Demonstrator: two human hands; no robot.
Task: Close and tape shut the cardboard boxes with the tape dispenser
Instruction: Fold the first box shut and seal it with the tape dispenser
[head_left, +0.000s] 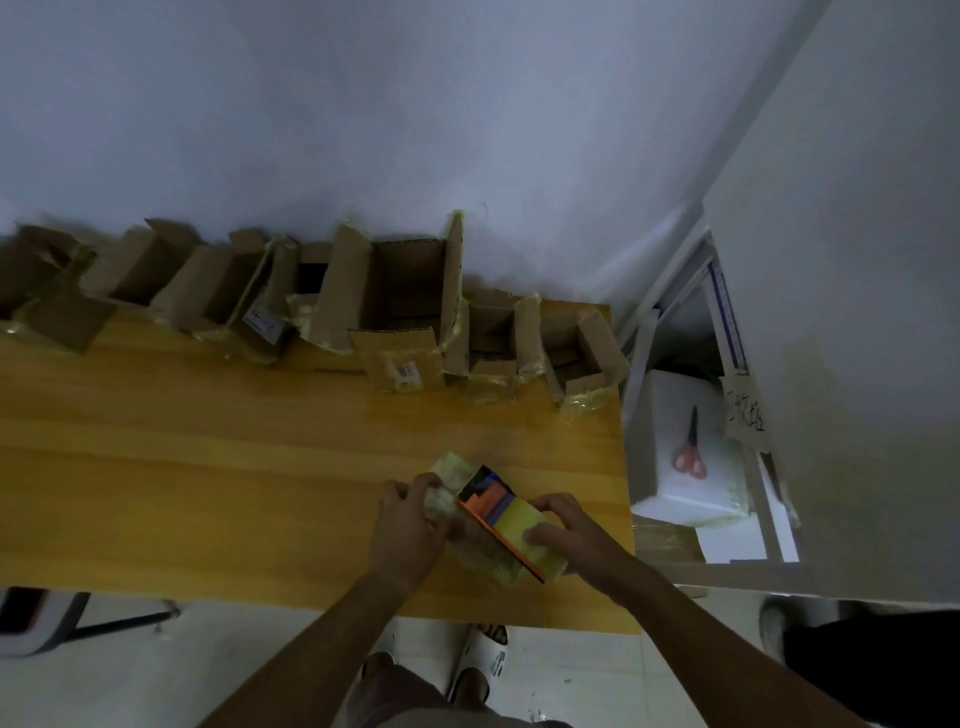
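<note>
A small cardboard box (483, 545) wrapped in yellowish tape lies near the front edge of the wooden table (208, 467). My left hand (410, 525) grips its left end. On top of the box sits an orange tape dispenser (493, 506) with a yellow tape roll. My right hand (566, 535) holds the dispenser, fingers curled over the roll. Several open cardboard boxes (405, 301) stand in a row along the back of the table against the wall.
The table's right edge is just right of my right hand. Beyond it a white foam box (675, 499) carries red-handled scissors (690, 457). A white cabinet (857, 364) stands at the right. A chair base (62, 618) is under the table's left front.
</note>
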